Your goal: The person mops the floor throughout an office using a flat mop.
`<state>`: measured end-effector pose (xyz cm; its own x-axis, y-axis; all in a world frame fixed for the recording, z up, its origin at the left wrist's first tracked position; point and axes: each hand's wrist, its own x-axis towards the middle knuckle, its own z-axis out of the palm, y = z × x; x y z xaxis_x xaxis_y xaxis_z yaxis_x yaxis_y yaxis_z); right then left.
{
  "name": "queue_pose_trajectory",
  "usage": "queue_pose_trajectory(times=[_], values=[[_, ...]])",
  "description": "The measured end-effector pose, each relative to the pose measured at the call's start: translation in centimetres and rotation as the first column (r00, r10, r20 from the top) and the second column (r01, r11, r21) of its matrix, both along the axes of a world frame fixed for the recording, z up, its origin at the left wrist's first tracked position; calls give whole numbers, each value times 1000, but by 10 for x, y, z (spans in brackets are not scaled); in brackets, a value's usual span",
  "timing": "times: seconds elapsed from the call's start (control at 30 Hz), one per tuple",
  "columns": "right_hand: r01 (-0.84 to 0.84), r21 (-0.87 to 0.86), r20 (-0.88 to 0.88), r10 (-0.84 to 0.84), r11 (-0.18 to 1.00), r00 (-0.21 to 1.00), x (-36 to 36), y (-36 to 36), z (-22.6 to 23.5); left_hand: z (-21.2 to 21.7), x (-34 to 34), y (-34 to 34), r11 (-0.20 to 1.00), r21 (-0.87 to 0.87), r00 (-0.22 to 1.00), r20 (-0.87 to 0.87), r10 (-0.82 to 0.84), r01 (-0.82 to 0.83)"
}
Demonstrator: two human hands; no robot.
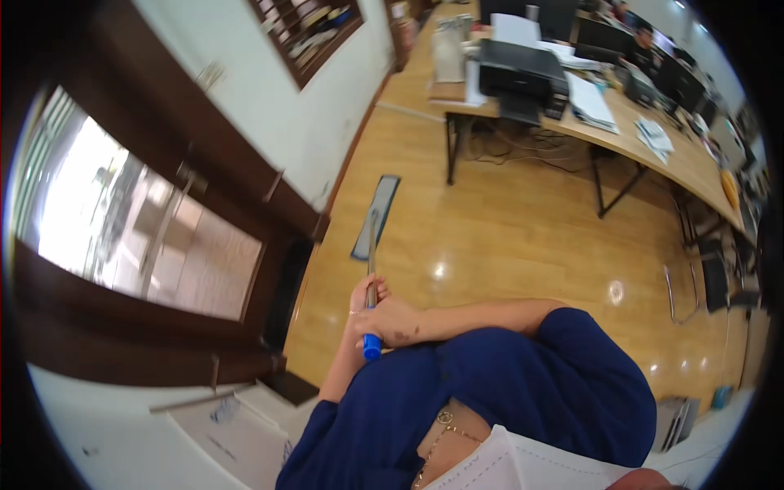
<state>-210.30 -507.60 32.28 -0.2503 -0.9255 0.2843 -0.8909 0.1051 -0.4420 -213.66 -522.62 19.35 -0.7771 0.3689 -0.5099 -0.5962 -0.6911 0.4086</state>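
Note:
A flat mop [371, 255] with a metal handle reaches away from my body. Its long grey, blue-edged head [385, 194] lies flat on the wooden floor near the wall. My left hand [365, 292] is closed round the handle farther up toward the mop head. Closer to my body, my right hand [390, 317] wraps the handle just above its blue end cap [372, 347]. My right forearm crosses in front of my dark blue top.
Dark wooden doors with glass [208, 253] stand at the left, beside a white wall [327, 106]. A long desk [588, 135] holds a black printer [523, 69] and papers; cables hang beneath it. A person [643, 51] sits at the far right. A chair [719, 273] stands at right.

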Motion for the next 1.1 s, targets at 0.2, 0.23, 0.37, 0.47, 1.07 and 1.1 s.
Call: queue_pose_trajectory(times=[0.2, 0.23, 0.37, 0.47, 1.07, 1.1], values=[[-183, -131, 591, 225, 974, 774, -2, -68, 17, 74, 115, -72, 954, -232, 976, 63, 210, -190], [-195, -128, 601, 233, 972, 765, -8, -82, 8, 79, 136, -87, 966, -100, 959, 132, 250, -238], [-21, 14, 470, 12, 1000, 883, -30, -140, -71, 78, 201, -144, 988, 85, 979, 170, 111, -127], [14, 222, 333, -89, 975, 939, -41, -181, -133, 94, 222, -160, 951, -305, 952, 269, 145, -59], [-259, 406, 310, 135, 876, 941, -21, -290, -216, 112, 281, -225, 900, -228, 890, 190, 415, -372], [-245, 385, 300, 130, 890, 945, -38, -296, -224, 111, 272, -228, 899, -212, 886, 191, 422, -382]])
